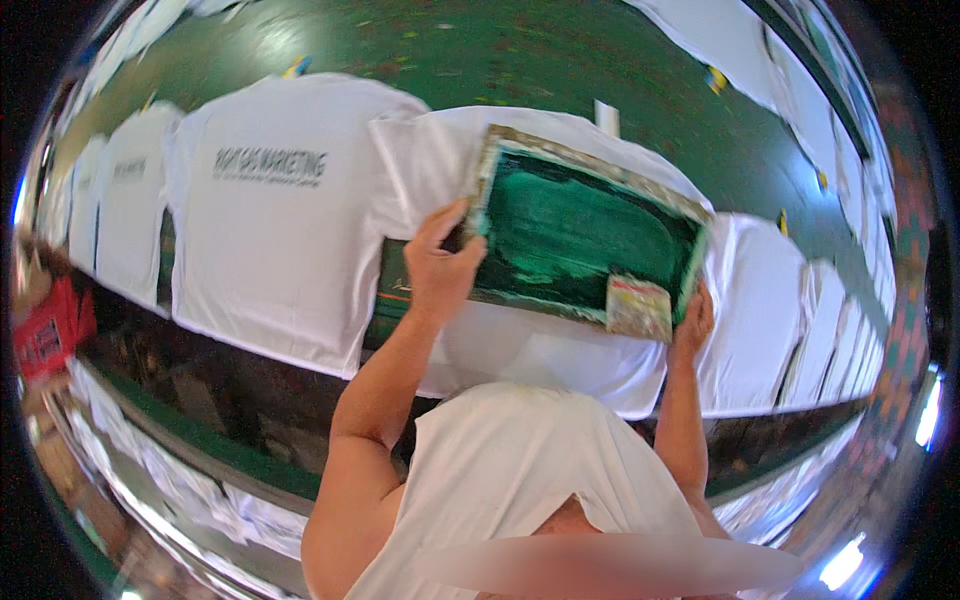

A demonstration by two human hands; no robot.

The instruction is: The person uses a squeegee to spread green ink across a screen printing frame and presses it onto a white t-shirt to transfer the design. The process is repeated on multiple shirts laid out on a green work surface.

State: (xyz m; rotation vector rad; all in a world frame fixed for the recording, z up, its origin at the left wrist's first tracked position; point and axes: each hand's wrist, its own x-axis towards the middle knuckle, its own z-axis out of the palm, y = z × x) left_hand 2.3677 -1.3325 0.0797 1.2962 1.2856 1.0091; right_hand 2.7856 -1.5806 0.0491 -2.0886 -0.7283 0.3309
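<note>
Both my hands grip a screen-printing frame (600, 165), tilted slightly, over a white T-shirt (540, 350) laid out in front of me. My left hand (440, 262) is closed on the frame's left side, thumb toward the inside. At the lower right corner, my right hand (694, 318) holds the other short side, its fingers partly hidden. Dark green ink smears the mesh (580, 230) inside the frame. A worn, stained squeegee-like block (640, 308) rests at its near right corner. Whether the frame touches the shirt cannot be told.
To the left lies a white T-shirt (270, 300) with dark lettering, and more shirts follow. White shirts (755, 310) also continue rightward along the long green table (480, 60). A second row of shirts (720, 50) runs at the far right. A red bag (52, 330) is at far left.
</note>
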